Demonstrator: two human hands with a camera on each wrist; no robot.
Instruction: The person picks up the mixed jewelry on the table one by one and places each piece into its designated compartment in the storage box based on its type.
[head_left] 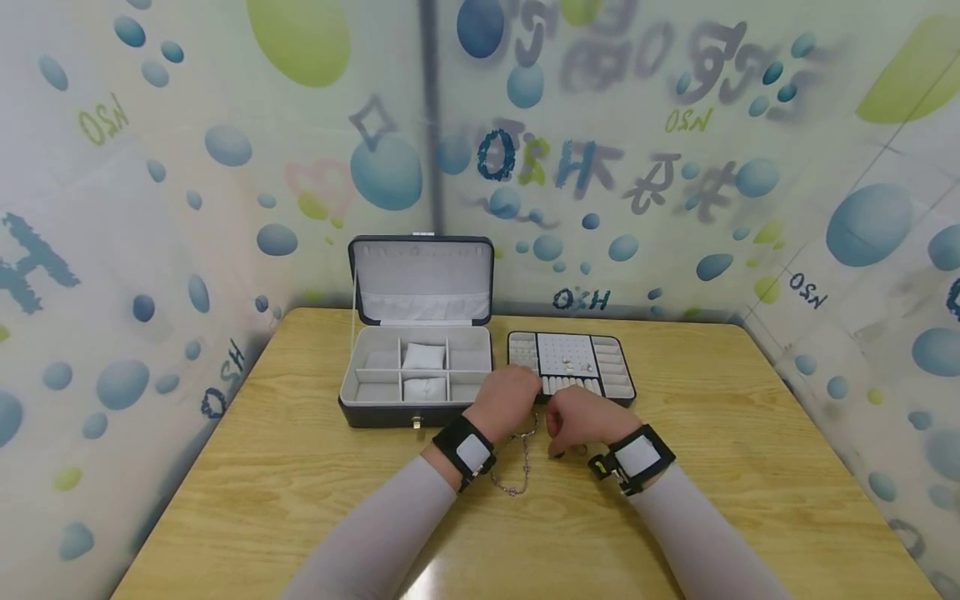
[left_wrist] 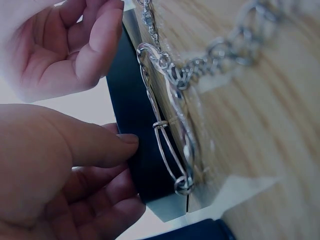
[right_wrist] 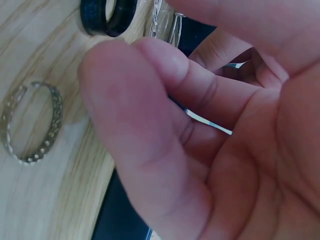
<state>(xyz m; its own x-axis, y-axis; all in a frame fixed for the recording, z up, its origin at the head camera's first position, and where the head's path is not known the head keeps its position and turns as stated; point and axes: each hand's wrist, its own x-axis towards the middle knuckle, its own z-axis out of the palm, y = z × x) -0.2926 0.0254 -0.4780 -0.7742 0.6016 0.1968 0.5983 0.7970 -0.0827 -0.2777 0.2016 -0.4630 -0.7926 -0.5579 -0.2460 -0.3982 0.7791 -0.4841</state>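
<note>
My left hand (head_left: 504,402) is at the front left corner of the dark-edged jewelry tray (head_left: 617,367). In the left wrist view its thumb (left_wrist: 107,145) is extended against the tray's dark side, the other fingers loosely bent below. Beside that side lie a silver wire bangle (left_wrist: 160,124) and a silver chain (left_wrist: 220,52). My right hand (head_left: 588,417) is low over the table in front of the tray. In the right wrist view its thumb and index fingertips sit close together beside a black ring (right_wrist: 94,21), apparently without holding it. A silver openwork ring (right_wrist: 54,122) lies nearby.
Left of the tray stands an open jewelry box (head_left: 378,417), its lid (head_left: 422,271) upright. Two white cushions (head_left: 423,357) occupy its middle compartments. The tray holds small earrings on its white panel (head_left: 558,348). A patterned wall backs the wooden table (head_left: 300,500).
</note>
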